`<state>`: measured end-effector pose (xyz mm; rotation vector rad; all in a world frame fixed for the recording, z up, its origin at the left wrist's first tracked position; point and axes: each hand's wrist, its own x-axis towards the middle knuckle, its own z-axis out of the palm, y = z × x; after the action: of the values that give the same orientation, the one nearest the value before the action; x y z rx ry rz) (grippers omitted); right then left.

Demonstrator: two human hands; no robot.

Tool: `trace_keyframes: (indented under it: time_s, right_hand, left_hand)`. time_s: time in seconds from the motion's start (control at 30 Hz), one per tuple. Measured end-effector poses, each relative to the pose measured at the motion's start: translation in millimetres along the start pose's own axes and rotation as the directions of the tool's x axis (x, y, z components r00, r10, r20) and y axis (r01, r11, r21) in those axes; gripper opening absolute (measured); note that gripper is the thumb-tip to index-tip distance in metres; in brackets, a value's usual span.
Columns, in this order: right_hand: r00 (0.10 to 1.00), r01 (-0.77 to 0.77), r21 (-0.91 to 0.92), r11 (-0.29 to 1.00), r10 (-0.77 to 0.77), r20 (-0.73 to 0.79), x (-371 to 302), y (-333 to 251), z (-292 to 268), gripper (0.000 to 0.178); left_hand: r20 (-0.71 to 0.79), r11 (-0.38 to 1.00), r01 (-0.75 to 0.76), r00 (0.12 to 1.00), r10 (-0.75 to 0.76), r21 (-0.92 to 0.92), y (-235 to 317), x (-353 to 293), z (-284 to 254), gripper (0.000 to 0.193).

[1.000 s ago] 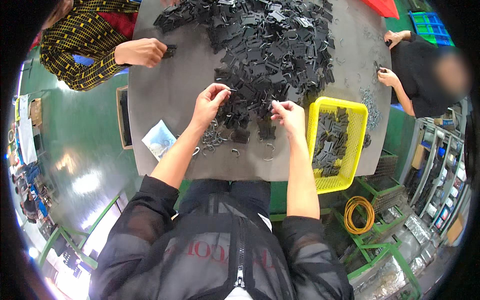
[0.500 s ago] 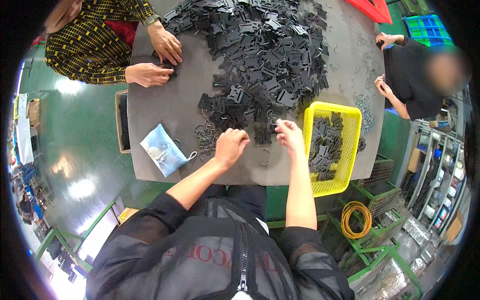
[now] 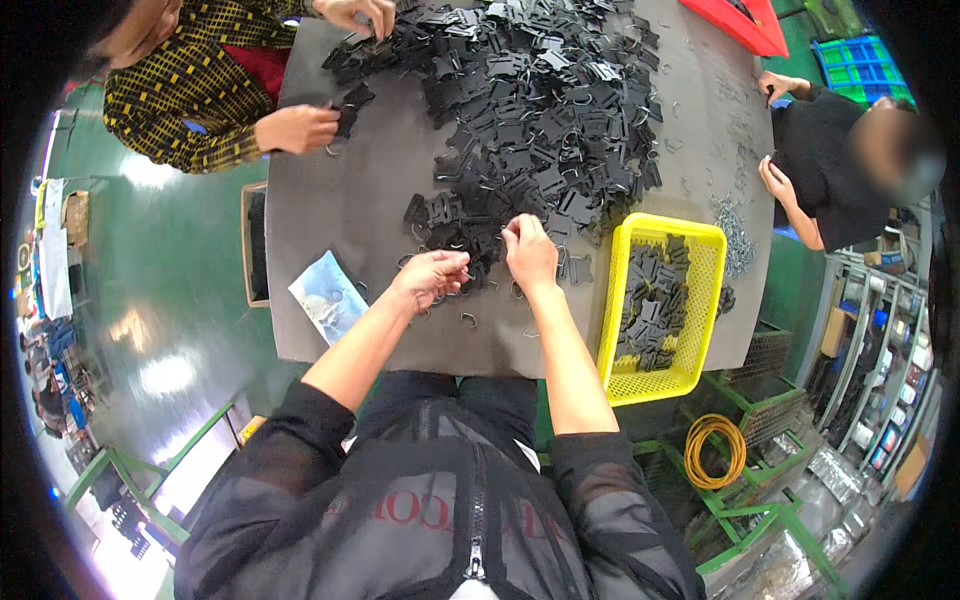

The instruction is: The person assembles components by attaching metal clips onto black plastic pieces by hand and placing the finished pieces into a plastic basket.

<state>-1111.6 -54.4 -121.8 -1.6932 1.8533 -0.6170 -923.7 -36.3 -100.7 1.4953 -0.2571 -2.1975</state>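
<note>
A large heap of flat black plastic clips (image 3: 545, 110) covers the middle of the grey table (image 3: 350, 210). At its near edge, my left hand (image 3: 432, 280) is closed, with thumb and fingers pinched together palm-up; what sits at the fingertips is too small to make out. To its right, my right hand (image 3: 531, 256) reaches into the fringe of the heap, fingers bent and pressed together at the clips. Whatever they hold is hidden. A few small curved metal hooks (image 3: 468, 320) lie on the table just below my hands.
A yellow plastic basket (image 3: 612, 300) of black clips stands right of my hands. A light-blue pouch (image 3: 330, 300) lies to the left. Two people work at the table's left and right sides. A red tray (image 3: 765, 35) is at the far right, loose metal hooks (image 3: 735, 240) beyond the basket.
My left hand has turned palm-up and shifted slightly left. My right hand has moved left and away from me, into the heap's edge. The left co-worker's hands have moved apart.
</note>
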Motion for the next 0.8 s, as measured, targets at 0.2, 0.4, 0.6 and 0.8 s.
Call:
trace_keyframes:
  time_s: [0.2, 0.4, 0.6, 0.8]
  right_hand:
    - [0.995, 0.093, -0.154, 0.984, -0.099, -0.026, 57.6, -24.0, 22.3, 0.019]
    - [0.991, -0.135, 0.140, 0.981, 0.131, 0.039, 68.5, -26.8, -3.5, 0.019]
    - [0.943, -0.330, 0.597, 0.731, 0.282, 0.175, 35.3, -6.1, -41.8, 0.035]
    - [0.857, -0.507, 0.659, 0.555, 0.403, 0.321, 10.6, -4.6, -47.2, 0.030]
  left_hand:
    - [-0.045, 0.458, -0.040, 0.984, 0.173, 0.888, 2.8, -17.5, 21.9, 0.020]
    - [-0.027, 0.179, -0.246, 0.517, 0.856, 0.953, 16.5, 20.5, -14.1, 0.016]
    - [0.136, 0.120, -0.394, 0.562, 0.816, 0.911, 50.2, 7.9, -3.0, 0.013]
    - [0.261, -0.036, -0.439, 0.465, 0.846, 0.898, 60.3, -6.4, 3.9, 0.013]
